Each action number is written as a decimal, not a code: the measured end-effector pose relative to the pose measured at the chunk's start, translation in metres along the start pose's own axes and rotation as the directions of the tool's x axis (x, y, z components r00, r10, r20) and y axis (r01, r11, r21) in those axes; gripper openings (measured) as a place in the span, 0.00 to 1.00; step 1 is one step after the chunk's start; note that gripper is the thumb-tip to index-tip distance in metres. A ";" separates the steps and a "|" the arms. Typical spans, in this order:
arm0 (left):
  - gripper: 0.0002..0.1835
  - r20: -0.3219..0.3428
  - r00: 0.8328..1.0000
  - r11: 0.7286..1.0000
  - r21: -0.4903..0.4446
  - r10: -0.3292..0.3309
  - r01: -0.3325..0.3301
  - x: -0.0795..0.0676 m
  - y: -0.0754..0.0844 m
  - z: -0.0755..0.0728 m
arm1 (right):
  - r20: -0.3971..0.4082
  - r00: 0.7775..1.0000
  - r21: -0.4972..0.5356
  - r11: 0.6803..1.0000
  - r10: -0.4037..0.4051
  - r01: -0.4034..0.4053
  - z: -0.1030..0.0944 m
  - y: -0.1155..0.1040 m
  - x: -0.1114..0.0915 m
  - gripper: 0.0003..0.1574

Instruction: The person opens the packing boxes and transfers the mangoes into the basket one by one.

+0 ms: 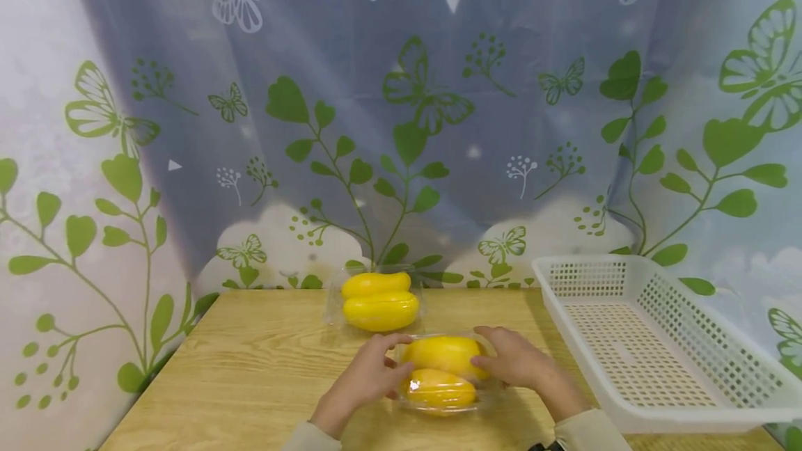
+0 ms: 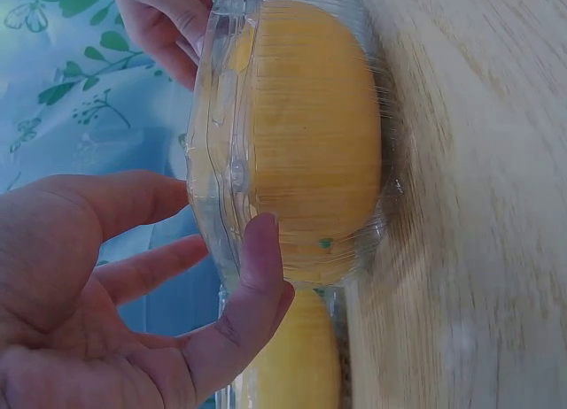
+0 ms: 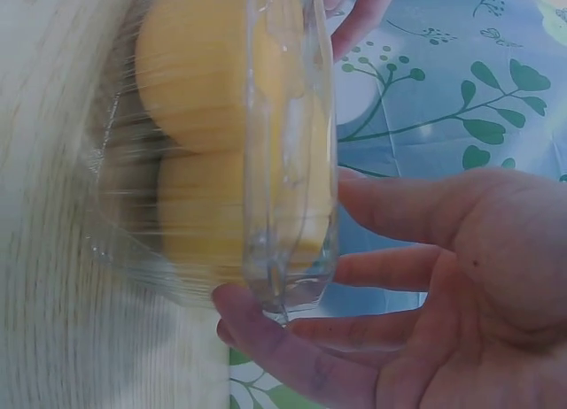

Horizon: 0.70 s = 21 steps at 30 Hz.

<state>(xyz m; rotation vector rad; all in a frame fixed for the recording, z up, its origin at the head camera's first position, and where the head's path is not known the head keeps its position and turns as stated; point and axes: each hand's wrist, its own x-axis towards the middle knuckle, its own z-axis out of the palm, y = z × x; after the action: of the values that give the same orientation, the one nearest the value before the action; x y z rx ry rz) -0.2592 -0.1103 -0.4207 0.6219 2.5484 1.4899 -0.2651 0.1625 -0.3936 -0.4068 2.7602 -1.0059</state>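
A clear plastic clamshell box point(image 1: 438, 410) with two yellow-orange mangoes point(image 1: 443, 355) lies on the table between both hands. My left hand point(image 1: 368, 376) holds its left end, with thumb and fingers around the rim; the left wrist view shows the fingertips at the lid's edge. At the opposite end, my right hand point(image 1: 519, 362) grips the box likewise, one finger reaching below the rim in the right wrist view. The mangoes show through the ridged plastic wall point(image 3: 204, 289). Just behind stands a second clear box point(image 1: 333, 303) with two brighter yellow mangoes point(image 1: 380, 310).
A white perforated plastic basket point(image 1: 583, 360) stands at the right side of the wooden table point(image 1: 250, 367). Behind the table hangs a curtain point(image 1: 351, 159) printed with leaves and butterflies.
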 end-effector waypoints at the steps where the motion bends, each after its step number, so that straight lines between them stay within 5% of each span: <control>1: 0.26 0.001 1.000 1.000 0.000 0.001 -0.001 0.000 0.000 -0.001 | -0.004 1.000 -0.007 1.000 -0.009 0.009 0.000 0.000 0.001 0.40; 21: 0.27 0.035 0.999 1.000 0.020 -0.004 0.003 -0.002 0.000 -0.013 | -0.058 0.997 -0.060 0.997 -0.059 0.055 0.010 -0.002 0.010 0.38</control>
<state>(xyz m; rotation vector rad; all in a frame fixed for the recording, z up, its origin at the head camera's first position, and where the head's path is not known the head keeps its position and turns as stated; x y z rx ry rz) -0.2612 -0.1216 -0.4149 0.6403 2.5399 1.4405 -0.2718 0.1521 -0.4004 -0.4745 2.8516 -0.9676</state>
